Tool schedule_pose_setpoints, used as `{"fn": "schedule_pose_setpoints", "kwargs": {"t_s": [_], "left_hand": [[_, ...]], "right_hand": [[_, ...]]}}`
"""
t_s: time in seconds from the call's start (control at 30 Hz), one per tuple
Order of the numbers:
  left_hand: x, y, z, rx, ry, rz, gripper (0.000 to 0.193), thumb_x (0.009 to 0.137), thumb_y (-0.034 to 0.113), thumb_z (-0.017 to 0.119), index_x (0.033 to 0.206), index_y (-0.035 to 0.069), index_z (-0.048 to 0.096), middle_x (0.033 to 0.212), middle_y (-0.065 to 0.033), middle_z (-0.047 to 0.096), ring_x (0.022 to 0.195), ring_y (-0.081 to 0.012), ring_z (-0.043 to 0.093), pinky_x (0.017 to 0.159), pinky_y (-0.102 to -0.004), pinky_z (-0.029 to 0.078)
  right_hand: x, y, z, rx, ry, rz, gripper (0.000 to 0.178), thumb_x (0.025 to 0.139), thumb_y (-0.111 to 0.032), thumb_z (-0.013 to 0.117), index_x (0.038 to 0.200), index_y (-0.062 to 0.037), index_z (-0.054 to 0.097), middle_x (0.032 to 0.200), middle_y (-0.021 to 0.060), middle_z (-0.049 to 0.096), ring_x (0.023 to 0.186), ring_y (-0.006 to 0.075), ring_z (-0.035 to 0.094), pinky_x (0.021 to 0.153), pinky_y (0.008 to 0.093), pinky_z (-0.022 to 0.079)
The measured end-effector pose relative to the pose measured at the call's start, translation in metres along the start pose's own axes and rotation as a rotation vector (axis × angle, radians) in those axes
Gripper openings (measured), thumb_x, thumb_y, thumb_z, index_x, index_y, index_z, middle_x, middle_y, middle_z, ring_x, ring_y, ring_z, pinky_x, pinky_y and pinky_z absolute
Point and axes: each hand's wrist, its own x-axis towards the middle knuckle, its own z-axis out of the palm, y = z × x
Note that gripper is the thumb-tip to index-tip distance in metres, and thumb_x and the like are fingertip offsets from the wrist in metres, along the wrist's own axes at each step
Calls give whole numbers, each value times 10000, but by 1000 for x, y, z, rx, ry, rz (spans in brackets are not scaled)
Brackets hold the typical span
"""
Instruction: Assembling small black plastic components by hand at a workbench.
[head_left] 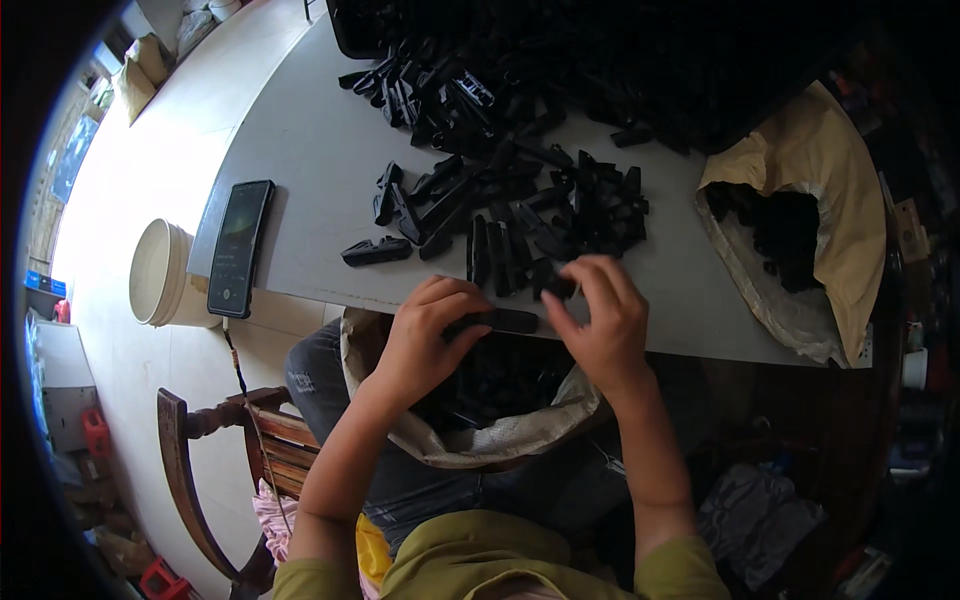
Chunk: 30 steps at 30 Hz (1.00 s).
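Observation:
My left hand is closed around a long, narrow black plastic part, which lies level just over the table's near edge and points toward my right hand. The fingers of my right hand are bent, with thumb and fingertips about a small black plastic piece. Right beyond my hands, a loose heap of similar black plastic parts spreads over the grey table. Below both hands, an open sack on my lap has black parts inside it.
A large black bin full of dark parts stands at the far side. To the right, a tan paper sack gapes open with black contents. A cabled phone lies at the table's left edge, near a white bucket and wooden chair.

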Motion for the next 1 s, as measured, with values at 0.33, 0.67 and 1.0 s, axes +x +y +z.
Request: {"fn": "schedule_pose_setpoints", "kwargs": {"t_s": [0.33,0.67,1.0], "left_hand": [[4,-1,0,18,0,-34,263,672,17,755,925,10,681,982,-126,650,917,-306,621,809,-362,499],[6,-8,-4,-68,-77,26,254,649,-6,759,896,13,702,942,-99,667,910,-279,633,801,-356,509],[-1,-7,-14,-61,-155,89,304,700,52,754,991,27,669,964,-102,624,914,-297,603,816,-375,495]], "right_hand": [[-15,2,1,111,64,121,289,738,-17,767,986,4,620,930,113,623,742,223,637,611,308,508],[-29,-3,-5,213,-199,88,291,658,-26,811,906,17,666,839,99,626,757,247,633,628,325,514],[-30,-6,6,52,78,256,371,711,-87,800,1030,-24,620,1011,105,595,759,264,605,650,341,508]]}}
